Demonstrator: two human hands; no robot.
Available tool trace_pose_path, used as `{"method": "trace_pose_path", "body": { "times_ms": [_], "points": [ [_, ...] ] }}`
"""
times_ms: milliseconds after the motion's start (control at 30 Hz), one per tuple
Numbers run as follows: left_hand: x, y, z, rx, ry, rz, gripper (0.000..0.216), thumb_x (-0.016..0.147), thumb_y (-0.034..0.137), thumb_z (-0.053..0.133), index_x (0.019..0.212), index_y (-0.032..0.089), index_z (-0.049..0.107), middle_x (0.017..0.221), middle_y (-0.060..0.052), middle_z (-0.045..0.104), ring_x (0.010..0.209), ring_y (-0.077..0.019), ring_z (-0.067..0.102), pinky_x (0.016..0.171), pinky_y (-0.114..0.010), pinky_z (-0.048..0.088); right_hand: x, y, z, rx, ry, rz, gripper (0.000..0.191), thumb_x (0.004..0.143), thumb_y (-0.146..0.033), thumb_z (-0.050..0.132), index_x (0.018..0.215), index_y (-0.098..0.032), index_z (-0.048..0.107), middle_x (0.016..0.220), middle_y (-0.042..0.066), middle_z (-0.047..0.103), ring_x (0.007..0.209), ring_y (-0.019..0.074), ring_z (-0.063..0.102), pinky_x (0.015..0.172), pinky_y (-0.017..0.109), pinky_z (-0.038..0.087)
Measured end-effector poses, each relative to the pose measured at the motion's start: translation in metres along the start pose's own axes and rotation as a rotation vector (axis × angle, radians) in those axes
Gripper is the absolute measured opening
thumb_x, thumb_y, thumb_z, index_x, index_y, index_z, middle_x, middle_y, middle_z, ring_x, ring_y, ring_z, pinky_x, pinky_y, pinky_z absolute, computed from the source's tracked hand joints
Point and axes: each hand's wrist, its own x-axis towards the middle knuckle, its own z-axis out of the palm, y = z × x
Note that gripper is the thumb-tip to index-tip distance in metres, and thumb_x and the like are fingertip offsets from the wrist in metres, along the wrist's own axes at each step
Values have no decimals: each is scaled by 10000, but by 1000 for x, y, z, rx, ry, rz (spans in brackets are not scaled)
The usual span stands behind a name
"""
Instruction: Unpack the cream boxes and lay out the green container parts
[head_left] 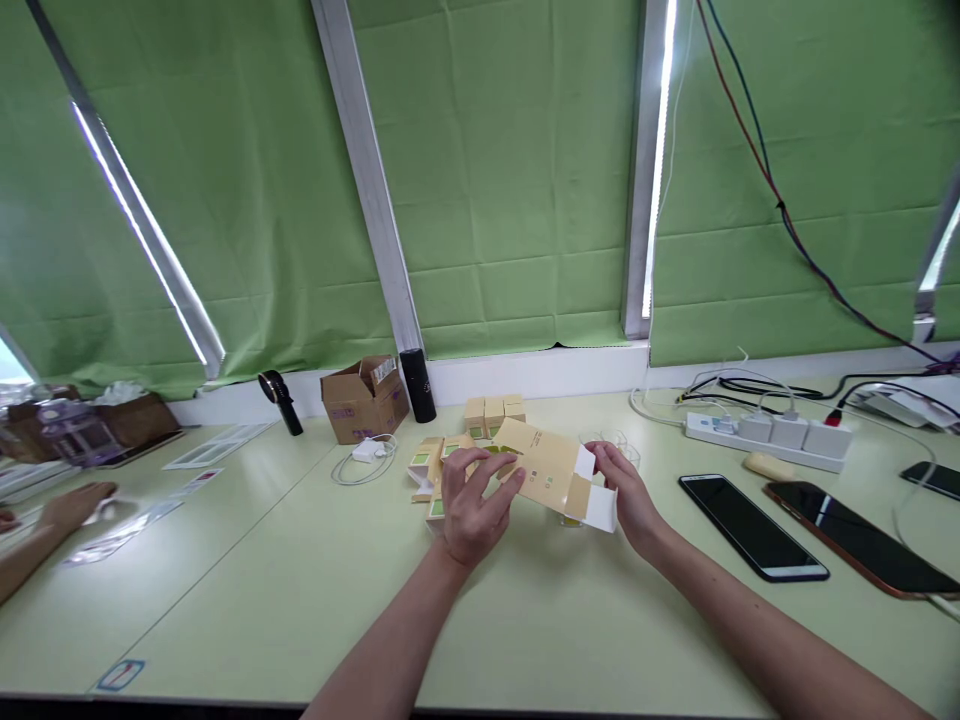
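green blinds (pixel 495 180) behind; my left hand (pixel 472 508) and right hand (pixel 628 495) pinch the box (pixel 551 468), likely light, crushable, best held by edges

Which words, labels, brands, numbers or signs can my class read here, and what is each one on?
None can be read with certainty.
Tan carton with white flaps: small print and square marks, too small.
Brown cardboard box: purple print, too blurred.
White label on that box: too small.
Black cylinder: faint pale marking, illegible.
Sticker on the table: blue border, reddish mark, unclear.
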Motion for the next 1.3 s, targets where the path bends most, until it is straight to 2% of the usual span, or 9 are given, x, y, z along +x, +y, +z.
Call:
{"method": "trace_pose_path", "body": {
  "times_ms": [200, 367, 467, 567, 700, 833, 1033, 1167, 1300],
  "points": [
    [1, 1, -5, 150, -15, 171, 394, 789, -7, 737, 1036, 298, 711, 1050, -24, 793, 954, -225, 565, 854, -413, 455, 3, 2, -1, -66, 9, 59, 500, 757, -748, 635, 851, -258, 662, 861, 32, 596, 827, 223, 494, 735, 333, 389],
    [3, 1, -4, 146, -22, 98, 375, 816, 26, 719, 1045, 324, 728, 1041, -22, 796, 953, -233, 592, 879, -429, 438, 8, 10, -2, -53, 8, 41, 486, 760, -736, 628, 819, -254, 621, 886, 35, 629, 837, 227, 520, 740, 336, 396],
    [10, -4, -4, 95, -8, -88, 271, 819, 77, 737, 994, 283, 746, 961, -40, 793, 967, -254, 591, 875, -431, 454, 9, 13, -3, -98, -16, 33, 502, 783, -755, 581, 865, -261, 613, 840, 45, 668, 851, 247, 538, 746, 350, 393],
    [18, -18, -13, 41, -27, -382, 34, 855, 213, 740, 881, 228, 754, 831, -57, 758, 915, -249, 595, 849, -401, 487, 9, 12, -5, -166, -40, 36, 530, 817, -765, 517, 952, -263, 619, 828, 59, 703, 876, 261, 537, 757, 365, 381],
    [22, -47, -45, 38, -142, -863, 224, 818, 404, 731, 776, 185, 750, 839, -68, 718, 765, -208, 606, 713, -325, 482, 9, 13, -5, -171, -51, 47, 521, 828, -745, 504, 969, -255, 612, 851, 68, 709, 883, 262, 522, 773, 374, 378],
    [13, -73, -93, 7, -261, -1128, 372, 777, 542, 716, 726, 175, 731, 718, -30, 686, 638, -168, 529, 607, -282, 389, 10, 16, -5, -166, -61, 57, 501, 839, -722, 503, 975, -254, 616, 853, 72, 708, 885, 264, 515, 788, 379, 377],
    [-17, -93, -146, 4, -395, -1405, 526, 654, 690, 737, 665, 168, 674, 592, 1, 607, 558, -135, 434, 557, -259, 288, 12, 20, -6, -178, -48, 76, 488, 862, -712, 489, 984, -258, 622, 859, 71, 713, 893, 263, 504, 795, 381, 377],
    [-42, -97, -158, -18, -572, -1469, 579, 562, 737, 741, 610, 169, 644, 560, -2, 578, 553, -140, 434, 555, -256, 279, 12, 22, -6, -193, -50, 82, 483, 870, -706, 483, 990, -260, 625, 867, 70, 720, 902, 264, 507, 796, 382, 378],
    [-61, -94, -159, -22, -669, -1455, 579, 602, 742, 706, 607, 169, 624, 548, -4, 564, 579, -155, 462, 577, -256, 308, 11, 23, -6, -194, -52, 68, 492, 860, -716, 490, 978, -261, 634, 852, 70, 724, 888, 265, 518, 790, 386, 385]
  ]
}}
